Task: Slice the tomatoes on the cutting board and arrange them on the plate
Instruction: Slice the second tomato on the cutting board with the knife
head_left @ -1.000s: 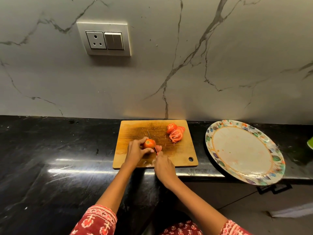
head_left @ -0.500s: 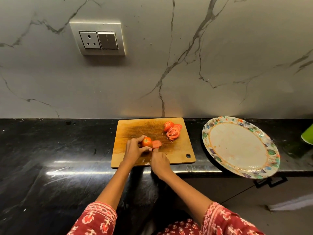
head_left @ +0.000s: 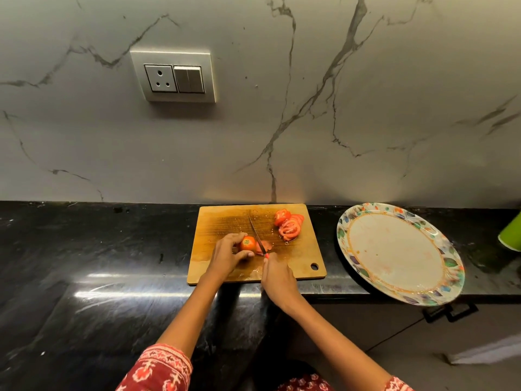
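The cutting board (head_left: 296, 258) lies on the black worktop (head_left: 98, 249) with its far edge close to the marble wall (head_left: 366, 108) and its near edge just short of the worktop's front edge. The plate (head_left: 394, 249) sits to the right of the board, apart from it, and its near rim overhangs the worktop's front edge. A green object (head_left: 510, 235) stands at the right border of the view, beyond the plate. To the left of the board the worktop surface is open and unobstructed. A socket panel (head_left: 173, 76) is mounted on the wall above and left of the board. The left hand (head_left: 225, 256) is curled around the tomato (head_left: 248, 244) at the centre of the board, fingers over the top and thumb at the near side. The right hand (head_left: 277, 277) is closed around the handle of the knife (head_left: 256, 234), directly right of the tomato; the blade points away from the person and rests against the tomato's right face. One cut slice (head_left: 266, 246) lies flat just right of the blade. A pile of slices (head_left: 289, 225) occupies the far right corner of the board, well apart from both hands.
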A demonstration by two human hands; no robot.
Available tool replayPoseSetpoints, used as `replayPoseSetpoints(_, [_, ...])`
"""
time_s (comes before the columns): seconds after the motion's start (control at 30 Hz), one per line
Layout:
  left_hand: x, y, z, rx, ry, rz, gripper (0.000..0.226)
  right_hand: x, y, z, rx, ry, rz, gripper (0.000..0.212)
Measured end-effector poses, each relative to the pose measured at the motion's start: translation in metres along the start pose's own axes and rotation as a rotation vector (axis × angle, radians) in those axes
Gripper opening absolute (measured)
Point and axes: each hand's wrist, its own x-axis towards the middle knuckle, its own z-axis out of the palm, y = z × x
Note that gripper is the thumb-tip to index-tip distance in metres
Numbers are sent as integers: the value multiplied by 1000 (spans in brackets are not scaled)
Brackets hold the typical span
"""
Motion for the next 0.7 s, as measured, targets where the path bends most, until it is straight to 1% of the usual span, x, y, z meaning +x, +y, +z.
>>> replayPoseSetpoints(0.13, [1,0,1,-11,7,3,55,-6,-2,-6,-5,-17,-25,28])
replayPoseSetpoints(0.33, [3,0,2,-21,19,-11,55,-9,-9,-8,20,-37,13,28])
replayPoseSetpoints(0.57, [3,0,0,-30,35,-26,54,-7,-23,-6,-62,-43,38,29])
replayPoseSetpoints(0.7, [-2,1,4,7,23,22,51,11,-31,-12,-56,-56,61,32])
